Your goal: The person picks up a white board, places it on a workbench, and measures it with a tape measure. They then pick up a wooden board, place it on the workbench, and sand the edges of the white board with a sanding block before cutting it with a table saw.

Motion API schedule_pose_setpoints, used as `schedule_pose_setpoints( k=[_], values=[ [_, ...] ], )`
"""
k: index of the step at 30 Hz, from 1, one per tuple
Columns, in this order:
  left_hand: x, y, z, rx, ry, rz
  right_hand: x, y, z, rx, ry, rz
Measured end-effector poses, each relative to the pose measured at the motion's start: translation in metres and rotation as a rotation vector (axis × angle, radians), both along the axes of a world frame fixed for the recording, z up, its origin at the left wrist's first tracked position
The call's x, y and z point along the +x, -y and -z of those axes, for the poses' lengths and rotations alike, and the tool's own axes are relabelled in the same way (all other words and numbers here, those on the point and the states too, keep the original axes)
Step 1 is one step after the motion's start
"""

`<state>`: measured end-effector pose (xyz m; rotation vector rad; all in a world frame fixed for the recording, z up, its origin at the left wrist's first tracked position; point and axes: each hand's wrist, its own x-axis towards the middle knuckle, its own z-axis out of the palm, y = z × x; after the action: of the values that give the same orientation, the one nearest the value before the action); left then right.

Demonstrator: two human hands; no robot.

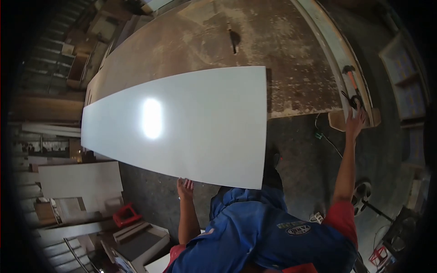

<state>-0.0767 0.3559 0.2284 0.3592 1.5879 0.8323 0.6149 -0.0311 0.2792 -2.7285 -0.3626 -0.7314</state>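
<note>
A long white panel [218, 123] lies across the worn brown table, its near side jutting out past the table toward my body. My left hand [185, 188] grips the near long edge of this panel, palm up, with part of the fingers hidden at the edge. Far out to the right, my right hand [356, 120] reaches over the end of a side rail. Its fingers are stretched out at a small black object [354, 100], whose kind I cannot make out. Just beyond it rests a hammer [350, 77] with an orange handle and a dark head.
The brown table [291, 54] has a dark slot with a blade-like piece. Its side rail [334, 41] runs along the right. Below left are a red stool [126, 215], board pieces [82, 177] and a wooden box frame [141, 243]. A cable [332, 143] hangs near my right arm.
</note>
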Motion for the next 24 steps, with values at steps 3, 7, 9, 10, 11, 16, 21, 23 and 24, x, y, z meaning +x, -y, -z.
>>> schedule_pose_setpoints(
  k=[3,7,9,10,11,16,21,23,24],
  values=[
    [-0.037,-0.031,0.002,0.012,0.011,-0.107,-0.102,-0.011,0.022,0.338,-0.410,-0.213],
    [-0.109,-0.097,0.012,0.032,0.000,-0.155,-0.298,-0.034,0.056,0.537,-1.346,-0.177],
    [-0.140,-0.136,0.018,0.066,-0.018,-0.247,-0.382,-0.065,0.039,0.902,-1.509,0.038],
    [-0.153,-0.152,0.016,0.096,-0.002,-0.237,-0.408,-0.080,0.044,1.039,-1.550,0.010],
    [-0.161,-0.170,0.011,0.121,0.019,-0.211,-0.428,-0.092,0.049,1.190,-1.567,-0.013],
    [-0.170,-0.250,0.008,0.109,0.127,-0.120,-0.452,-0.119,0.003,1.008,-1.416,-0.044],
    [-0.204,-0.291,0.051,0.373,0.173,0.328,-0.463,-0.115,0.005,1.142,-1.282,0.061],
    [-0.173,-0.276,0.034,0.366,0.132,0.301,-0.449,-0.110,0.009,1.119,-1.314,0.159],
    [-0.160,-0.260,0.020,0.347,0.077,0.266,-0.443,-0.105,0.007,1.134,-1.315,0.159]
  ],
)
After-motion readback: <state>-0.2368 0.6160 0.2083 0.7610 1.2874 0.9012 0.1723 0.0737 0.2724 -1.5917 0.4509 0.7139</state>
